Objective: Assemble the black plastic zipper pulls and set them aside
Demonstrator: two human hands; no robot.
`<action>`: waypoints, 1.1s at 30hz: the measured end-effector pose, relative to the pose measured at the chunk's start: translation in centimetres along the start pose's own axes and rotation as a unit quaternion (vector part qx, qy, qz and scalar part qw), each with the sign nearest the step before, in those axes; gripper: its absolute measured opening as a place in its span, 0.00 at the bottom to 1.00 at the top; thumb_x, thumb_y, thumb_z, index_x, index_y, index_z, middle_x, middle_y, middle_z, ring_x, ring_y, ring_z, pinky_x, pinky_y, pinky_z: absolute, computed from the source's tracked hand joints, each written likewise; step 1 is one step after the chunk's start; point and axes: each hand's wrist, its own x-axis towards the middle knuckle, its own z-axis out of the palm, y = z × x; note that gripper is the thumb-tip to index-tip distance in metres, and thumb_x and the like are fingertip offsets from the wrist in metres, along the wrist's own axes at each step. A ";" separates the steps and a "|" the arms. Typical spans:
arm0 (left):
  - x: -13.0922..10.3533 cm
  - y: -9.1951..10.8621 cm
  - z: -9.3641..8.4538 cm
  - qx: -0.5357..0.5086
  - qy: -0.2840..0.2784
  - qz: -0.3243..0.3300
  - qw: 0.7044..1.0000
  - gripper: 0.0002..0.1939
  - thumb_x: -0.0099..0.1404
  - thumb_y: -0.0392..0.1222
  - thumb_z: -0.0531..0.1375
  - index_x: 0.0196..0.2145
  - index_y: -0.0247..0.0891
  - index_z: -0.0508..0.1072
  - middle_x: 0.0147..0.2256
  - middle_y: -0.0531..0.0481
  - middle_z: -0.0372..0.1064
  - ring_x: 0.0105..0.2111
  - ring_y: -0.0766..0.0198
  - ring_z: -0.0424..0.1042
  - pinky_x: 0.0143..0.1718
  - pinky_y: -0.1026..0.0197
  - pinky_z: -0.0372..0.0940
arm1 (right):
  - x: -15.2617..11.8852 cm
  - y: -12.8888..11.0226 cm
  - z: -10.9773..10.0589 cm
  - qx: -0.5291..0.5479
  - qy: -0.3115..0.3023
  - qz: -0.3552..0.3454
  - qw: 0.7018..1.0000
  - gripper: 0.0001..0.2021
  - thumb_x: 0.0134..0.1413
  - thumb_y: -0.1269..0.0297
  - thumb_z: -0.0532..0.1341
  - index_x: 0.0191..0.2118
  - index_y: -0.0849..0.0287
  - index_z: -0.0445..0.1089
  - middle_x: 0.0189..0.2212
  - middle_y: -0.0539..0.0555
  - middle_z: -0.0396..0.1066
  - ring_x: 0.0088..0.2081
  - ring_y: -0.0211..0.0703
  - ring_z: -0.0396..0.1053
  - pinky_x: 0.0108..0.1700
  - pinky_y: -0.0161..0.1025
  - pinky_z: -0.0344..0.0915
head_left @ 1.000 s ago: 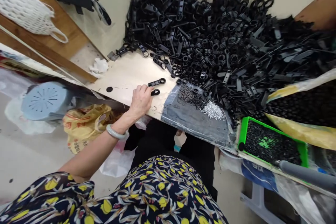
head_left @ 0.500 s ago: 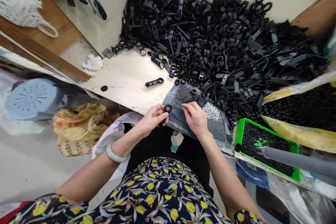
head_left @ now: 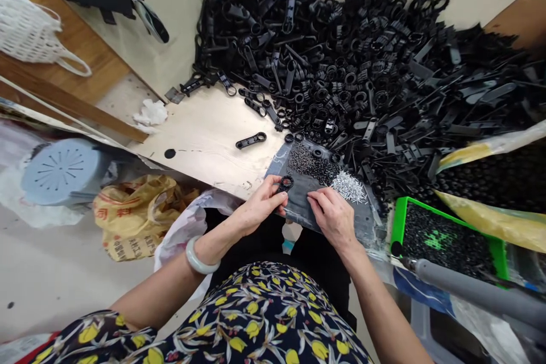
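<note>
Between the thumb and fingers of my left hand (head_left: 268,200) is a black plastic part with a ring-shaped end (head_left: 285,183); my palm hides the rest of it. My right hand (head_left: 331,213) is just to the right, thumb and fingertips pinched low over the dark board (head_left: 298,213). Whatever sits in that pinch is too small to make out. Beyond my fingers on the board lie a heap of tiny dark pieces (head_left: 307,162) and a heap of silver pins (head_left: 348,186). One long black part with round ends (head_left: 251,140) rests alone on the pale tabletop (head_left: 205,142).
A large pile of black plastic parts (head_left: 324,62) covers the back. To the right are a green tray (head_left: 398,222) of small black pieces, a grey cylindrical tool (head_left: 460,276) and an open yellowish sack (head_left: 490,219). A blue stool (head_left: 63,170) and a yellow bag (head_left: 128,210) stand at lower left.
My right hand has moved slightly right and nearer me, away from the tiny dark pieces. My left hand has shifted a little right with the ring-ended part, which now lies tilted over.
</note>
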 end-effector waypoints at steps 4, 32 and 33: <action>0.2 0.0 0.5 -0.003 0.004 -0.004 1.000 0.22 0.65 0.46 0.65 0.50 0.39 0.60 0.29 0.58 0.66 0.26 0.70 0.65 0.34 0.62 0.66 | -0.6 -0.1 0.3 0.010 0.010 0.019 1.000 0.09 0.74 0.63 0.58 0.46 0.55 0.76 0.40 0.55 0.77 0.40 0.43 0.74 0.44 0.40 0.67; -0.3 -1.4 2.3 0.036 -0.077 -0.039 0.996 0.17 0.67 0.46 0.63 0.48 0.37 0.64 0.34 0.53 0.70 0.26 0.69 0.68 0.27 0.63 0.66 | 0.7 -1.6 -1.0 0.304 -0.050 0.063 0.949 0.16 0.73 0.65 0.57 0.60 0.55 0.74 0.46 0.56 0.77 0.44 0.42 0.76 0.49 0.39 0.73; -0.3 -1.5 2.3 0.039 -0.079 -0.040 0.995 0.17 0.67 0.46 0.63 0.48 0.37 0.64 0.34 0.53 0.70 0.26 0.69 0.69 0.27 0.63 0.66 | 0.6 -1.7 -0.9 0.304 -0.053 0.063 0.949 0.16 0.72 0.65 0.57 0.60 0.55 0.74 0.45 0.56 0.77 0.44 0.42 0.76 0.49 0.39 0.74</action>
